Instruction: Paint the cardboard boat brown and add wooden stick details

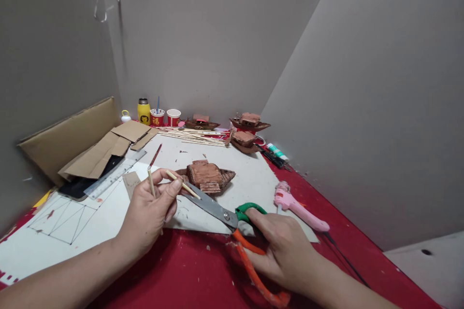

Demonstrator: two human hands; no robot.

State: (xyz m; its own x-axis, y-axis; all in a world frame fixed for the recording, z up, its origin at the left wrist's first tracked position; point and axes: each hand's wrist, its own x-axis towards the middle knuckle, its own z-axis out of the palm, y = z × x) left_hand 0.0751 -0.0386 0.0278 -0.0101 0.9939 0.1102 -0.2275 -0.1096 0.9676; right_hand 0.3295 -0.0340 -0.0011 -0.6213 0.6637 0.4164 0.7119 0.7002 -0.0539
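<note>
My left hand [155, 203] is closed on thin wooden sticks. One short stick [184, 184] is pinched between thumb and fingertip, slanting down to the right beside the scissor blades. A second piece [151, 183] stands up between the other fingers. My right hand [279, 246] grips the scissors [217, 211], with one green and one orange handle; their blades point left toward my left hand. Whether the blades touch the stick, I cannot tell. Just behind the blades sits a brown model boat [205, 176] with a roofed cabin, its left end partly hidden by my left hand.
More model boats [250, 120] stand at the back, near a pile of sticks [195, 135], paper cups [174, 117] and a yellow bottle [144, 112]. A pink glue gun [300, 210] lies right, its cord trailing forward. Cardboard pieces [97, 154] and a clear ruler [116, 174] lie left. Grey walls enclose the table.
</note>
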